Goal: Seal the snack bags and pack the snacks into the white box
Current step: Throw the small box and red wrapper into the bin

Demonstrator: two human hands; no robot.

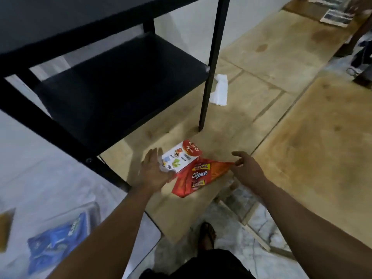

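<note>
Below, the right hand [246,170] pinches the red snack bag [198,178] corner on the plywood floor [302,158], left hand [156,172] open-fingered beside the Astor box [182,158], black shelf leg [211,63] close behind.

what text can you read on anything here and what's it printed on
"ASTOR": upside down on the red end of the white and red snack box lying on the wooden board.
"Share it": white script on the red and orange snack bag, whose corner the right hand pinches.
Yellow label above it: too blurred to read for certain.
Small captions on the box: too small.
Blue snack packet: blurred, unreadable.
</note>
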